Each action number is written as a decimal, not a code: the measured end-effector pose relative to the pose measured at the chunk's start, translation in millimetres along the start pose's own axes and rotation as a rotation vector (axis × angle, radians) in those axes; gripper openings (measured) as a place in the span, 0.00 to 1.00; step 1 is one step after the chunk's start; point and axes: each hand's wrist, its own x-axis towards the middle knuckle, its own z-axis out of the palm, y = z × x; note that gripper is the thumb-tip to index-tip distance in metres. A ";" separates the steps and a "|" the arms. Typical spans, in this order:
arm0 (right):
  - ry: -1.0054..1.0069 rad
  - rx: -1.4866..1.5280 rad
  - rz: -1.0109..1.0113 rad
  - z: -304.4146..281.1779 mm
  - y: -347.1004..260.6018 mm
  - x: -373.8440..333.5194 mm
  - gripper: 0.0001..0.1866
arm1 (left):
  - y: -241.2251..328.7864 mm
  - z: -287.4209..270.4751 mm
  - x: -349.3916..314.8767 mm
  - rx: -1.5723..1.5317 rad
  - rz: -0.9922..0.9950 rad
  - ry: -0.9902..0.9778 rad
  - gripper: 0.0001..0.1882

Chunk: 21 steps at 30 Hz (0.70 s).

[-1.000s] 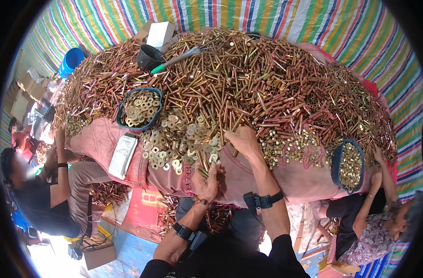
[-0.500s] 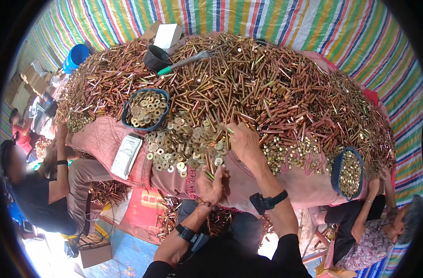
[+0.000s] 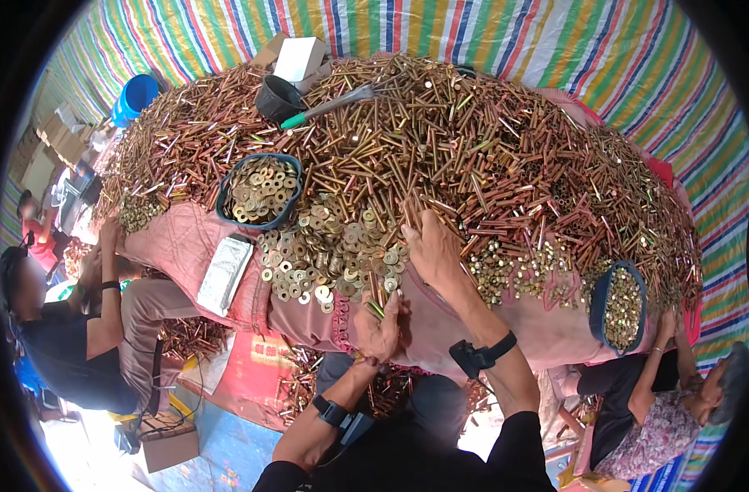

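Note:
My left hand (image 3: 378, 325) is closed around a few slim brass-coloured metal bolts (image 3: 375, 310), which stick out past the fingers, just in front of the loose washers (image 3: 329, 254). My right hand (image 3: 434, 254) reaches to the near edge of a big heap of metal bolts (image 3: 374, 172). Its fingertips pinch at bolts there, partly hidden by the hand. Flat round washers lie in a spread between the heap and my left hand. Small brass-coloured nuts (image 3: 506, 275) are scattered to the right of my right hand.
A blue basket of washers (image 3: 220, 205) and a silvery packet (image 3: 225, 275) lie left; a blue basket of nuts (image 3: 596, 307) stands right. A black tub (image 3: 278, 100) and green-handled hand rake (image 3: 325, 108) rest on the heap. Other people work at both sides.
My right hand has shifted slightly at the heap, its fingers now down among the bolts. The left hand stays in about the same place, bolts still in it.

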 end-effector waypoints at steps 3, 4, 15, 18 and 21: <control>-0.115 0.094 0.305 9.7 -5.3 7.5 0.20 | 1.2 1.1 0.1 -0.027 -0.030 0.013 0.15; -0.105 0.068 0.271 14.0 -6.8 10.1 0.20 | 1.0 1.3 0.1 -0.019 -0.048 0.014 0.15; -0.241 0.127 0.448 24.5 -5.3 17.7 0.16 | -7.8 1.4 2.7 -0.096 0.027 0.021 0.16; -0.199 0.212 0.201 -2.8 -2.4 -1.5 0.16 | -11.1 1.5 1.0 -0.074 -0.020 0.028 0.17; -0.292 0.197 0.152 -27.8 -7.5 -29.0 0.18 | -13.7 -0.3 -2.3 -0.057 -0.080 -0.002 0.24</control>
